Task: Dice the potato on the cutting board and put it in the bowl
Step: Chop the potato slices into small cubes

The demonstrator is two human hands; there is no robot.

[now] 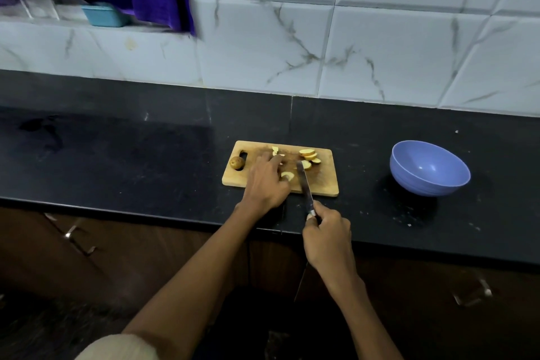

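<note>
Wooden cutting board carries the potato: a fan of slices at the far right, loose cut pieces mid-board, one small whole potato by the handle slot. Left hand lies over the pieces, fingers extended, pressing them down. Right hand grips the knife, blade flat-angled over the board. Slices look firm, wet, likely slippery; best pinned from above. Blue bowl, well right, holds nothing.
</note>
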